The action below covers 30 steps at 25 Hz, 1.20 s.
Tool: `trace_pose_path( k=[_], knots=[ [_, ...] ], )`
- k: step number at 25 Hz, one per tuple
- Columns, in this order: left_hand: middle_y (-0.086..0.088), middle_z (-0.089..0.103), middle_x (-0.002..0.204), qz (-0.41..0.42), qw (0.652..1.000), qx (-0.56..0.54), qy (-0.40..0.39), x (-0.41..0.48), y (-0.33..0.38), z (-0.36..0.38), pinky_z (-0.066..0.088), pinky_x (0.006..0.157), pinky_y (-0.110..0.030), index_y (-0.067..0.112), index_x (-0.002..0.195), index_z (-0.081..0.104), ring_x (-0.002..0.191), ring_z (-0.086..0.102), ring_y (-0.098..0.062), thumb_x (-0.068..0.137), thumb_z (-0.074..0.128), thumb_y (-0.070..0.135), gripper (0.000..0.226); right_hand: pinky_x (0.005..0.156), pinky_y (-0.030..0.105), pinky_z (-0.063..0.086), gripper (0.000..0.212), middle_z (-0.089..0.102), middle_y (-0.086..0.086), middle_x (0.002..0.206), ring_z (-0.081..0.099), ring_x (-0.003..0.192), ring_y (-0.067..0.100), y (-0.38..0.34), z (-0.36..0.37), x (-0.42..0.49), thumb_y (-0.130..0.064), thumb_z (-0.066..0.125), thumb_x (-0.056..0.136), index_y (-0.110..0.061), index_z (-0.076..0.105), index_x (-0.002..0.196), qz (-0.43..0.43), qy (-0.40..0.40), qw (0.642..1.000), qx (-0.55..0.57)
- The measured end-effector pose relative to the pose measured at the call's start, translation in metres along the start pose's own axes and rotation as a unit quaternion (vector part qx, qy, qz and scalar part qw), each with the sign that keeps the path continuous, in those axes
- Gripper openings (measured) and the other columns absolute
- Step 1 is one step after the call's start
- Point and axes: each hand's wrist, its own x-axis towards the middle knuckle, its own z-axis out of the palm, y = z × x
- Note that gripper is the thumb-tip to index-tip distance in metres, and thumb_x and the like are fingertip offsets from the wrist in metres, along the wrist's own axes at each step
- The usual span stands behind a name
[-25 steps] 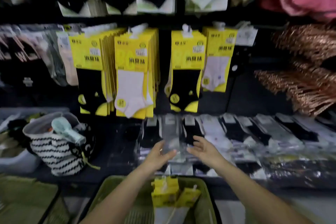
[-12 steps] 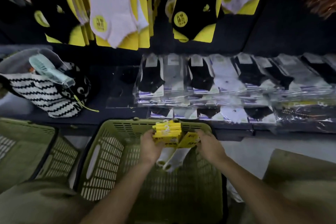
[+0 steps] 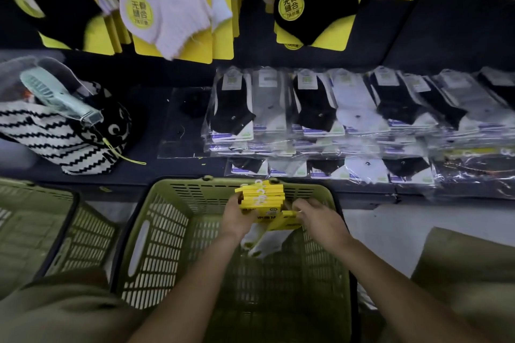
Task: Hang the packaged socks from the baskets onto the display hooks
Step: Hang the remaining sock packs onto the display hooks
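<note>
Left hand [image 3: 237, 220]: fingers wrapped round stack of yellow sock packs [image 3: 263, 199], inside green basket [image 3: 156, 203], far end. Right hand [image 3: 320, 221]: fingers pinching a separate pack [image 3: 285, 223], askew, touching the stack. Risks: stack fans on lifting, askew pack slips, hanger tabs misalign. Hooks out of view.

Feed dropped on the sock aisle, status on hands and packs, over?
Left hand holds stack of yellow-carded sock packs in green slatted plastic basket. Right hand pinches one tilted yellow-carded pack beside the stack. Nothing in the way visible.
</note>
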Motion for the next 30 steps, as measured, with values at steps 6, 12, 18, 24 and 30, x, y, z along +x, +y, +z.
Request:
trace_pose_path(
  k=[6,12,18,24,30],
  knots=[
    [0.001,0.061,0.105,-0.016,0.996,-0.088,-0.018,0.004,-0.006,0.0,0.042,0.073,-0.017,0.005,0.127,0.051,0.092,0.055,-0.012,0.082,0.053,-0.01,0.047,0.063,0.03,0.042,0.023,0.068,0.004,0.093,0.064,0.084,0.025,-0.038,0.006,0.011,-0.026,0.061,0.089,-0.01,0.056,0.105,-0.046,0.102,0.992,0.056],
    [-0.006,0.059,0.12,-0.039,0.988,-0.104,-0.103,0.012,-0.018,0.005,0.048,0.085,-0.019,0.009,0.129,0.04,0.106,0.057,-0.017,0.069,0.075,-0.007,0.072,0.062,0.027,0.042,0.06,0.054,0.005,0.113,0.059,0.097,0.022,-0.043,0.024,0.019,-0.048,0.072,0.073,-0.012,0.048,0.114,0.109,0.122,0.978,0.13],
    [-0.01,0.057,0.125,-0.039,0.988,-0.113,-0.099,0.031,-0.026,0.005,0.044,0.095,-0.032,0.005,0.132,0.039,0.116,0.054,-0.024,0.063,0.082,-0.001,0.082,0.093,0.034,0.042,0.083,0.04,0.009,0.138,0.048,0.122,0.026,-0.027,0.034,0.03,-0.046,0.073,0.074,-0.017,0.032,0.141,0.15,0.014,0.952,0.268],
    [0.003,0.048,0.114,-0.008,0.992,-0.048,-0.113,0.027,-0.032,0.008,0.039,0.095,-0.029,0.01,0.13,0.03,0.112,0.047,-0.015,0.066,0.083,0.011,0.084,0.098,0.032,0.037,0.077,0.046,0.007,0.134,0.044,0.125,0.026,-0.01,0.034,0.028,-0.022,0.078,0.073,-0.021,0.036,0.138,0.132,-0.001,0.96,0.249],
    [0.001,0.055,0.117,0.032,0.988,-0.062,-0.138,0.013,-0.03,0.003,0.044,0.097,-0.032,0.02,0.118,0.037,0.114,0.053,-0.018,0.067,0.082,0.009,0.068,0.095,0.032,0.045,0.071,0.053,-0.002,0.123,0.051,0.121,0.019,-0.005,0.027,0.015,-0.006,0.078,0.072,-0.026,0.037,0.126,0.131,-0.033,0.888,0.439]
  ],
)
